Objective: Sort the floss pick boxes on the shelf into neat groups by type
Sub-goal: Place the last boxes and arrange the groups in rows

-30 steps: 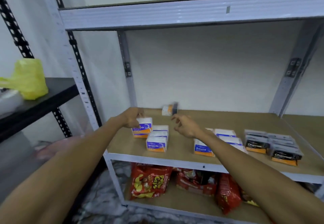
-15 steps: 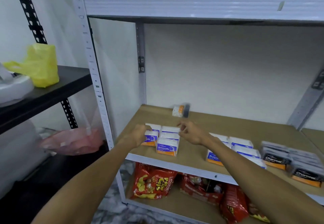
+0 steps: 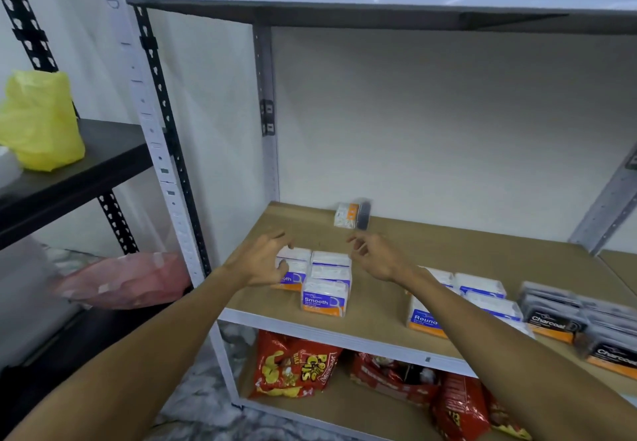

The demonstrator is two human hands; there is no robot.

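Observation:
White-and-blue "Smooth" floss pick boxes (image 3: 324,297) sit grouped at the left of the wooden shelf (image 3: 379,330). "Round" boxes (image 3: 425,318) form a middle group and black "Charcoal" boxes (image 3: 551,320) lie to the right. Two more boxes (image 3: 351,214), one white, one dark, stand at the back by the wall. My left hand (image 3: 262,263) hovers at the left Smooth box with fingers spread, holding nothing. My right hand (image 3: 375,258) floats just right of the Smooth group, fingers loosely apart and empty.
Red snack bags (image 3: 296,368) fill the lower shelf. A white upright post (image 3: 155,151) edges the unit on the left. Beyond it stands a black shelf (image 3: 86,168) with a yellow plastic bag (image 3: 38,120), and a pink bag (image 3: 120,278) lies below.
My left hand let go of the Smooth box it set beside the others and opened. The view moved closer and shifted left.

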